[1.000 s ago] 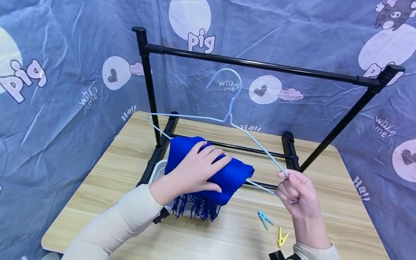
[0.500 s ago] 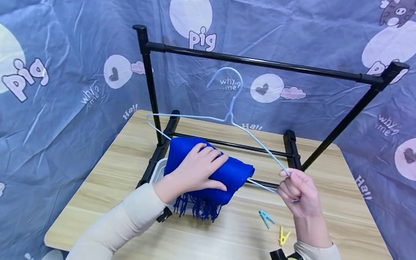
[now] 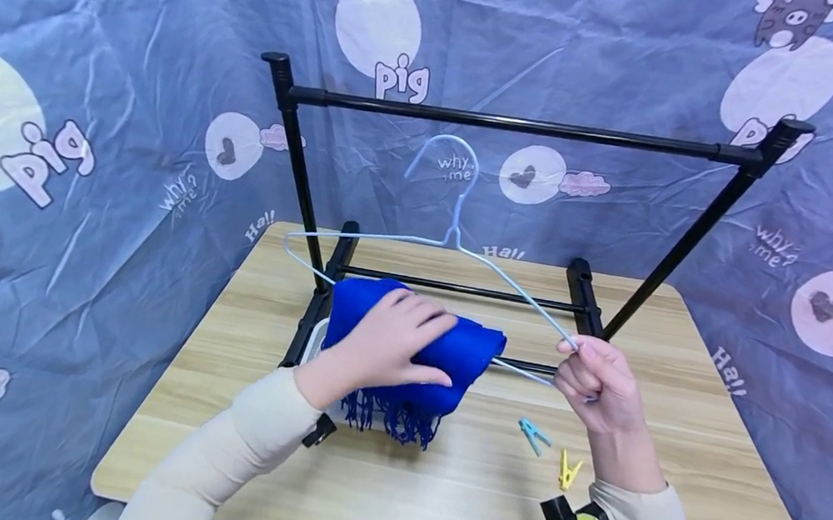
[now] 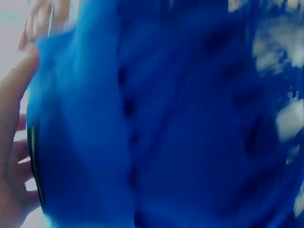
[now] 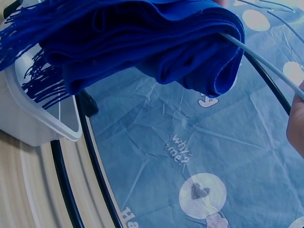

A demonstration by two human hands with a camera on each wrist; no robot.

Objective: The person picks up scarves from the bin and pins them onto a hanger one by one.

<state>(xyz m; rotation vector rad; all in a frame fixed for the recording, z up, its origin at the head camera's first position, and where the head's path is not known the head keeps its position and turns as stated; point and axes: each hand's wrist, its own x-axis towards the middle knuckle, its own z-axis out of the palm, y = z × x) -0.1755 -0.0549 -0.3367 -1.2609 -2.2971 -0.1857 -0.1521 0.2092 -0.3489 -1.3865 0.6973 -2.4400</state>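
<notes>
A blue fringed scarf (image 3: 452,364) is folded over the bottom bar of a light-blue wire hanger (image 3: 512,284). My left hand (image 3: 397,338) lies over the scarf and holds it, its fingers across the top edge and the thumb along the near side. In the left wrist view the scarf (image 4: 190,123) is blurred and hides part of the fingers (image 4: 21,149). With curled fingers, my right hand (image 3: 596,386) grips the hanger's right corner. The right wrist view shows the scarf's layered folds (image 5: 161,52) around the hanger bar (image 5: 266,61).
Behind the hanger stands a black rack (image 3: 520,126) on the wooden table (image 3: 224,384). A white basket (image 5: 45,116) sits below the scarf. One blue clothespin (image 3: 533,435) and one yellow clothespin (image 3: 568,471) lie near my right hand. Printed fabric (image 3: 182,36) surrounds the table.
The hanger's hook and left end have shifted slightly left, and the scarf with my left hand moved a little the same way. My right hand has stayed nearly in place.
</notes>
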